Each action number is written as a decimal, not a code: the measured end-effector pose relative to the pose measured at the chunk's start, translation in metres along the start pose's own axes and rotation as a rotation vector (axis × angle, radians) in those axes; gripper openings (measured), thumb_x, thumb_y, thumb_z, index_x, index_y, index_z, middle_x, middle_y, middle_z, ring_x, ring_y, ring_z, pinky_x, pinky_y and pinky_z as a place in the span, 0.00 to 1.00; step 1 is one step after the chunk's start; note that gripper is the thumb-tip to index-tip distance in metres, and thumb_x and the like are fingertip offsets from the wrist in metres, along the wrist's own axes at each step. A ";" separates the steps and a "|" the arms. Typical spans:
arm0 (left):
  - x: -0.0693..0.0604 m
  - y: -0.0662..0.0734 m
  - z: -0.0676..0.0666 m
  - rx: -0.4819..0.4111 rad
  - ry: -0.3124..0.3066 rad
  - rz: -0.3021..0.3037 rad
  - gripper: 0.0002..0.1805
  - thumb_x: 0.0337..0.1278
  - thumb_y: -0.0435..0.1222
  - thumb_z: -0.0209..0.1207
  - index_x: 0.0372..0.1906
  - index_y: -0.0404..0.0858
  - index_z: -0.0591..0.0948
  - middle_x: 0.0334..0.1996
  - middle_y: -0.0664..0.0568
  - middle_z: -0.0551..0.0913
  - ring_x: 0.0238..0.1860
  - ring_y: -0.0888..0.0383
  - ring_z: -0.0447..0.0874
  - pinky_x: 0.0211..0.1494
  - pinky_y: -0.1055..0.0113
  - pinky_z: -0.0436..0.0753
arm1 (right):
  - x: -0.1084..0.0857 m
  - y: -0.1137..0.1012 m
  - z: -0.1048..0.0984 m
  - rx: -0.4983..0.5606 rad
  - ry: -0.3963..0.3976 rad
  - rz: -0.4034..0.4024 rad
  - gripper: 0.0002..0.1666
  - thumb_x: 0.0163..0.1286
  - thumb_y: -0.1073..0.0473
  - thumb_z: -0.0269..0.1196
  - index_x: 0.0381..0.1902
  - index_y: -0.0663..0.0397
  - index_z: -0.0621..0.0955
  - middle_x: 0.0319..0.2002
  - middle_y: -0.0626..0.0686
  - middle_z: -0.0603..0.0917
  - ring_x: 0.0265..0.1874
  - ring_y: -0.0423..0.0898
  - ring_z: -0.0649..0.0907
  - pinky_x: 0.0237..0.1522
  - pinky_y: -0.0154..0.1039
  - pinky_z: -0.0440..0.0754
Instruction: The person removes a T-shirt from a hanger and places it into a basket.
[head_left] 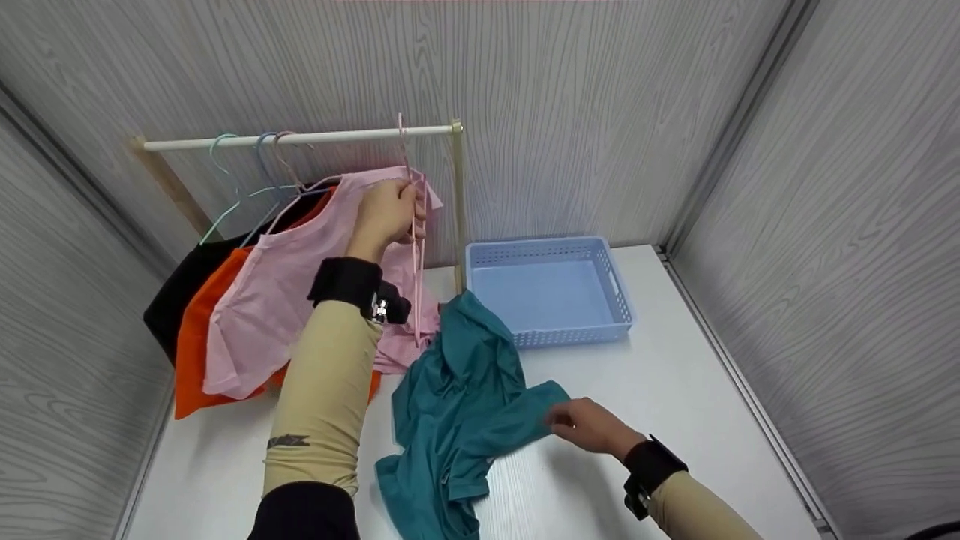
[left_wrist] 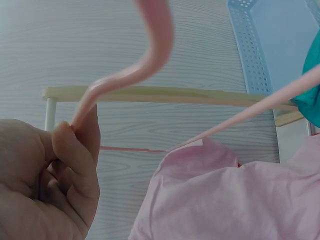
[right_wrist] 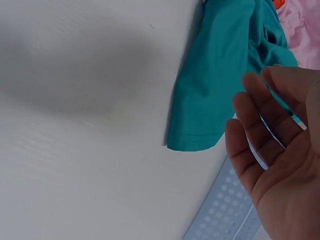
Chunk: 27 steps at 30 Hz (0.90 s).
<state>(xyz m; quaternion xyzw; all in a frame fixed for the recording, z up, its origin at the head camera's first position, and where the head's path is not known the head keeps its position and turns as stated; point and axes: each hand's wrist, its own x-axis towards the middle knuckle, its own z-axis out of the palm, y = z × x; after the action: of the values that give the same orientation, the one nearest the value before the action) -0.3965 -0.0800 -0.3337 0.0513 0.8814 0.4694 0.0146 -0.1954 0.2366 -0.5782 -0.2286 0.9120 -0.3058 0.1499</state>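
Note:
High on the left, my left hand (head_left: 388, 214) pinches a pink hanger (left_wrist: 117, 77) near its hook. The hanger bears no garment, and its hook stands at the rack's rail (head_left: 337, 137); whether it rests on the rail I cannot tell. Right beside it hangs a pink shirt (head_left: 289, 277). A crumpled teal shirt (head_left: 465, 390) lies on the table below. My right hand (head_left: 589, 425) hovers by the teal shirt's sleeve (right_wrist: 200, 120), fingers loosely bent and holding nothing in the right wrist view.
An orange garment (head_left: 199, 345) and a black garment (head_left: 169, 307) hang behind the pink shirt. To the right of the rack's post (head_left: 459, 210), a blue plastic basket (head_left: 574, 335) stands on the white table (head_left: 675, 420). Grey wood-grain walls (head_left: 585, 90) enclose the table.

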 end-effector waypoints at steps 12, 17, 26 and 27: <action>0.019 -0.009 0.027 0.025 -0.096 -0.031 0.19 0.76 0.39 0.39 0.47 0.33 0.78 0.31 0.46 0.82 0.17 0.63 0.80 0.20 0.72 0.79 | 0.002 0.010 0.009 0.044 -0.011 0.027 0.11 0.71 0.62 0.57 0.45 0.57 0.84 0.38 0.51 0.86 0.36 0.42 0.83 0.39 0.37 0.81; 0.003 -0.027 0.022 0.078 -0.110 0.001 0.19 0.76 0.39 0.39 0.47 0.34 0.80 0.35 0.41 0.85 0.17 0.62 0.79 0.22 0.72 0.79 | 0.011 0.006 0.014 0.033 -0.020 0.021 0.12 0.71 0.62 0.57 0.45 0.61 0.84 0.39 0.53 0.87 0.38 0.47 0.84 0.41 0.40 0.81; -0.046 -0.100 0.027 0.407 -0.147 -0.007 0.17 0.74 0.41 0.43 0.35 0.38 0.79 0.24 0.48 0.82 0.17 0.57 0.79 0.21 0.67 0.74 | 0.040 -0.015 0.034 -0.073 0.104 0.101 0.21 0.68 0.61 0.61 0.58 0.60 0.76 0.54 0.62 0.79 0.53 0.59 0.80 0.53 0.56 0.78; -0.052 -0.109 0.032 0.450 -0.157 -0.001 0.17 0.73 0.41 0.43 0.34 0.38 0.79 0.23 0.48 0.82 0.18 0.56 0.79 0.22 0.66 0.74 | 0.045 -0.018 0.037 -0.079 0.121 0.111 0.24 0.68 0.61 0.62 0.61 0.59 0.75 0.56 0.64 0.76 0.55 0.61 0.78 0.53 0.57 0.78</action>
<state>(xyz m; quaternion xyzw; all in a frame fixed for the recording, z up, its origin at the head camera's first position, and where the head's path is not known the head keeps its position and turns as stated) -0.3504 -0.1196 -0.4435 0.0891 0.9600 0.2556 0.0717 -0.2124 0.1827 -0.6018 -0.1646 0.9419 -0.2743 0.1023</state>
